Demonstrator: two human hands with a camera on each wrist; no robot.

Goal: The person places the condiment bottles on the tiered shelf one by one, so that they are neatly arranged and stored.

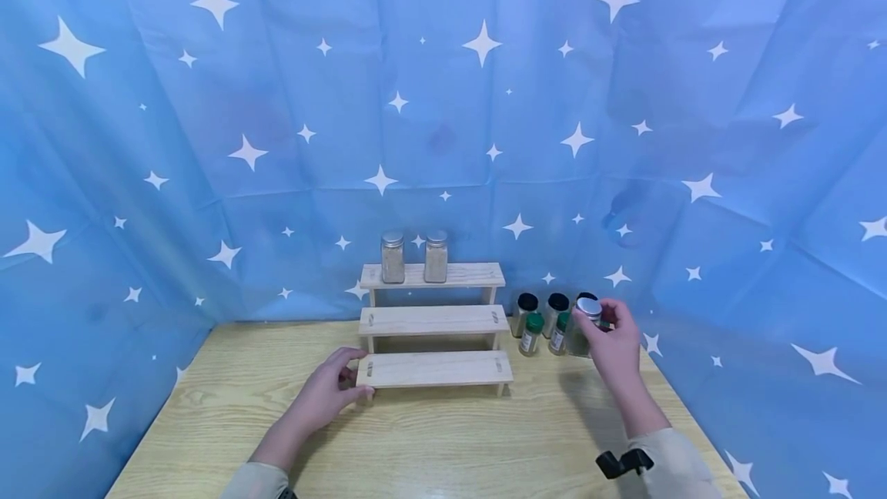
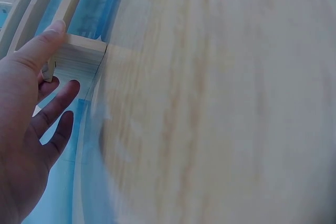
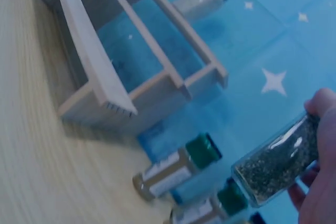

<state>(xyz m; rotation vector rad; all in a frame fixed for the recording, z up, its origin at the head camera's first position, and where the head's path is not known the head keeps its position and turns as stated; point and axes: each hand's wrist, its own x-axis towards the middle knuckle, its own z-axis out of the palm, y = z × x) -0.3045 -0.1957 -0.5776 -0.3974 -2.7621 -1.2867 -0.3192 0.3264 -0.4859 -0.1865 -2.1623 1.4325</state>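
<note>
My left hand (image 1: 324, 391) pinches the left end of the lowest board of a three-step wooden spice rack (image 1: 436, 370), thumb on top and a finger beneath. The other fingers hang apart below the board in the left wrist view. My right hand (image 1: 619, 346) holds a square glass spice jar (image 3: 275, 163) with a silver lid, part-filled with dark green flakes. That jar is tilted in the right wrist view, close by the green-capped bottles (image 1: 530, 335) to the right of the rack. Two silver-lidded jars (image 1: 393, 259) of pale powder stand on the left half of the top board.
Behind the green-capped bottles stand several black-capped bottles (image 1: 557, 309), one partly hidden by the held jar. A pale wooden table (image 1: 416, 445) carries everything. A blue curtain (image 1: 436, 137) with white stars closes off the back and both sides.
</note>
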